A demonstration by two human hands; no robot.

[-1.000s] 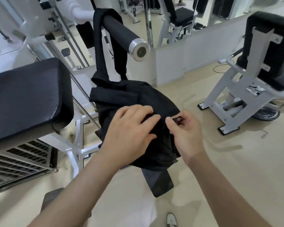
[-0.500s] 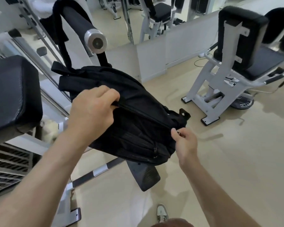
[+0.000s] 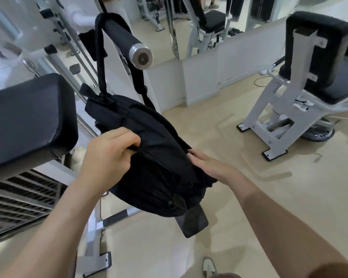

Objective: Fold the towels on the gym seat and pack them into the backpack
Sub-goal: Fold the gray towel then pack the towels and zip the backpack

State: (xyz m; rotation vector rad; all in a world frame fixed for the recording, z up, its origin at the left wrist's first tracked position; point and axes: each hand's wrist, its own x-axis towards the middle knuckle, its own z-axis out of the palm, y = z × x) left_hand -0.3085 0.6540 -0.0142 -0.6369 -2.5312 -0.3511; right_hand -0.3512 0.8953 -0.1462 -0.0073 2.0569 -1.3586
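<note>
Currently the backpack hangs by its shoulder straps from the padded roller bar of a gym machine, just beside the black seat pad on the person's left and well clear of the floor.

Handling properties (judged from appearance):
- Material: soft black fabric. The body sags and creases, so expect it to collapse under pressure rather than hold an opening on its own.
- Weight: probably light. It tilts readily where the hands bear on it.
- Stability: it is suspended, not supported, so it will likely swing or rotate when pushed from one side only.
- Grip points: the fabric edge along the zipper line gives firm purchase. The smooth panels offer little.

Hand state:
- Left hand: fingers curled tightly closed over the fabric at the upper end of the zipper line, pinching a fold of the backpack. Whether it holds a zipper pull cannot be told.
- Right hand: fingers extended and close together, lying flat against the right side of the backpack. It touches the fabric but grips nothing.

No towels are visible in the head view. Whether the zipper is open or closed cannot be confirmed.

Recommendation: keep one hand anchoring the fabric edge while the other works, to counter swing.
</note>
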